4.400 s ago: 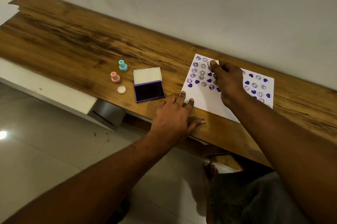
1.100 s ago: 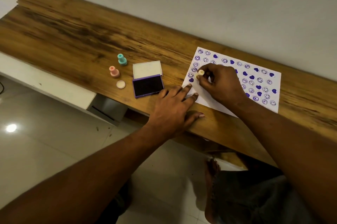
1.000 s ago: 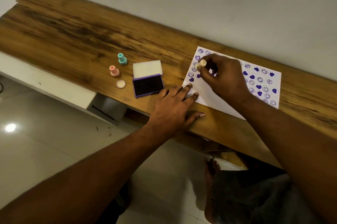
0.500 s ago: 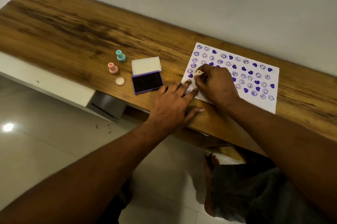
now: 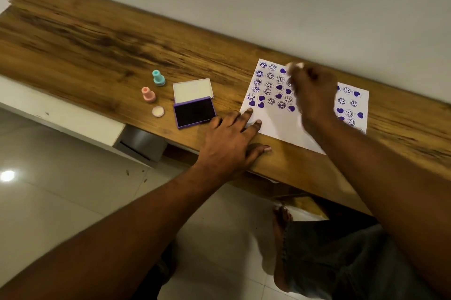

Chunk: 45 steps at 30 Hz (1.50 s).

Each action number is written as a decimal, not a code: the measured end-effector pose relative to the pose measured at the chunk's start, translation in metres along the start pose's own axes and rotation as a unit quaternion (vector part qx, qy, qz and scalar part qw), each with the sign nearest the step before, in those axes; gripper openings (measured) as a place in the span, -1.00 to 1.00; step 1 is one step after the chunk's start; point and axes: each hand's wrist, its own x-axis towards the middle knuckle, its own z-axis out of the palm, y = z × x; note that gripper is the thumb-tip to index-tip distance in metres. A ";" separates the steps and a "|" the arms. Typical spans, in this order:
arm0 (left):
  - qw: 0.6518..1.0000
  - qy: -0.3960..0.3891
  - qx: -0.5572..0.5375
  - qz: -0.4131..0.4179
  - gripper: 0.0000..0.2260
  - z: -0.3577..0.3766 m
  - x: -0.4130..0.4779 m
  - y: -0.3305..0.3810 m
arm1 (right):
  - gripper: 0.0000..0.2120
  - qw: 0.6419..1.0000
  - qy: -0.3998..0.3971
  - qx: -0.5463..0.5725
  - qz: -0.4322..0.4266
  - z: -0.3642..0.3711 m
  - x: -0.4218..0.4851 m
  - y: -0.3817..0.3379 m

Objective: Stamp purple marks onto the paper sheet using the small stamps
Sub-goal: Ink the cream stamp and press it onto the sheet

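A white paper sheet (image 5: 280, 126) covered with purple smileys and hearts lies on the wooden bench (image 5: 97, 38). My left hand (image 5: 231, 138) lies flat with its fingertips pressing the sheet's near-left corner. My right hand (image 5: 312, 94) is blurred, raised over the sheet's upper middle, pinching a small pale stamp (image 5: 294, 66) at its fingertips. The open purple ink pad (image 5: 194, 112) with its white lid sits left of the sheet. A teal stamp (image 5: 158, 78) and a pink stamp (image 5: 148, 94) stand further left.
A small round pale cap (image 5: 158, 111) lies beside the pink stamp. A grey wall runs behind the bench. A white ledge (image 5: 61, 116) sits below the bench's left part, with tiled floor under it. My foot and shorts show at the lower right.
My right hand has lifted from the sheet's lower-left corner and swung up and right with the stamp. A new heart mark sits there. My left hand stays put.
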 end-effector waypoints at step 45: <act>0.998 0.059 -0.014 -0.015 -0.31 -0.014 -0.004 -0.011 | -0.78 0.997 -0.018 -0.042 0.060 0.025 0.010 0.007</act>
